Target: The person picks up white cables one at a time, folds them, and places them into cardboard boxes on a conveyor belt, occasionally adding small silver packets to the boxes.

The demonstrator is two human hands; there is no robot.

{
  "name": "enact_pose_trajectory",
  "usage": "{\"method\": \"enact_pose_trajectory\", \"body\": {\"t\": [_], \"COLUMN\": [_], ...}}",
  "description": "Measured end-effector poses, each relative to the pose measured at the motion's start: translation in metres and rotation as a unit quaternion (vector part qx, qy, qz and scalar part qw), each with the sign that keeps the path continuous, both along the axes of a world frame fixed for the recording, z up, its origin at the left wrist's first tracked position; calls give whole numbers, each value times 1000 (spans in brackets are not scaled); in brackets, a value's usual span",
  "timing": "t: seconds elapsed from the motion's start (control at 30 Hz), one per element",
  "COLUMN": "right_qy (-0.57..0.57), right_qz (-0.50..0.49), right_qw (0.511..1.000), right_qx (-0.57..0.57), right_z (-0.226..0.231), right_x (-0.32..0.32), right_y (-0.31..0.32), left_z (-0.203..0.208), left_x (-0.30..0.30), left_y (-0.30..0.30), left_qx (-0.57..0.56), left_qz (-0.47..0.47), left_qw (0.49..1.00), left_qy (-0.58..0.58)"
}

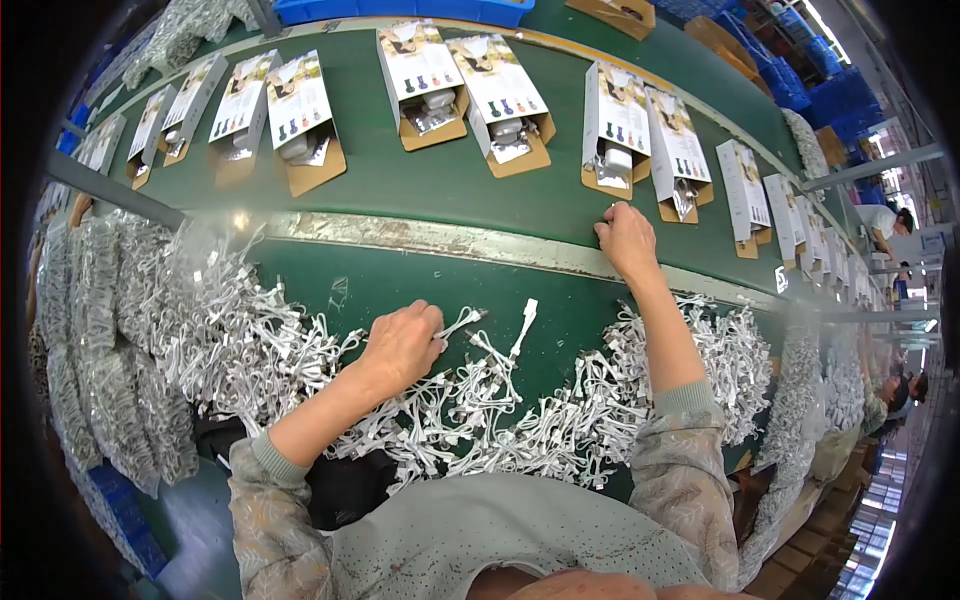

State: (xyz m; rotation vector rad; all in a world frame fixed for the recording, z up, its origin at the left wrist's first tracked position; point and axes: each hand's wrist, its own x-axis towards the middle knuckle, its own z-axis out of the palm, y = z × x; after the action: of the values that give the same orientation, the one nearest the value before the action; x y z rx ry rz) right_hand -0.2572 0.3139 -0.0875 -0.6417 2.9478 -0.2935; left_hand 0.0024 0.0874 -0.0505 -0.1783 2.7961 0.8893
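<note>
Over the heap of short white USB cables [470, 410], my left hand [403, 345] is closed, with a white cable [460, 324] sticking out from its fingertips. My right hand [628, 242] reaches past the metal rail onto the green belt, just below an open white box [618, 112]. Its fingers are pinched together, and a tiny bit of something shows at the tips, too small to name. That box lies with its brown flap toward me; a white rounded part and a silver pouch show in its mouth. A single cable [528, 318] lies apart from the heap.
More open printed boxes [300, 95] line the green belt [420, 195] on both sides. A worn metal rail [420, 238] divides belt and worktop. Bagged cables [110, 340] are stacked at left, others [790, 400] at right. A blue tray [400, 10] stands at the far edge.
</note>
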Motion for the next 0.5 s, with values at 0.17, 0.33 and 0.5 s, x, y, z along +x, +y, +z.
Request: {"method": "enact_pose_trajectory", "body": {"t": [0.17, 0.33, 0.5], "right_qy": [-43, -90, -39], "right_qz": [-172, -169, -54], "right_qw": [982, 980, 996], "right_qx": [70, 61, -65], "right_z": [8, -7, 19], "right_x": [-28, -57, -31], "right_y": [26, 62, 18], "left_z": [7, 8, 15], "left_x": [3, -5, -6], "left_y": [-6, -6, -14], "left_qx": [27, 59, 135], "left_qz": [24, 42, 100], "left_qw": [999, 996, 984], "left_qy": [-31, -55, -66]}}
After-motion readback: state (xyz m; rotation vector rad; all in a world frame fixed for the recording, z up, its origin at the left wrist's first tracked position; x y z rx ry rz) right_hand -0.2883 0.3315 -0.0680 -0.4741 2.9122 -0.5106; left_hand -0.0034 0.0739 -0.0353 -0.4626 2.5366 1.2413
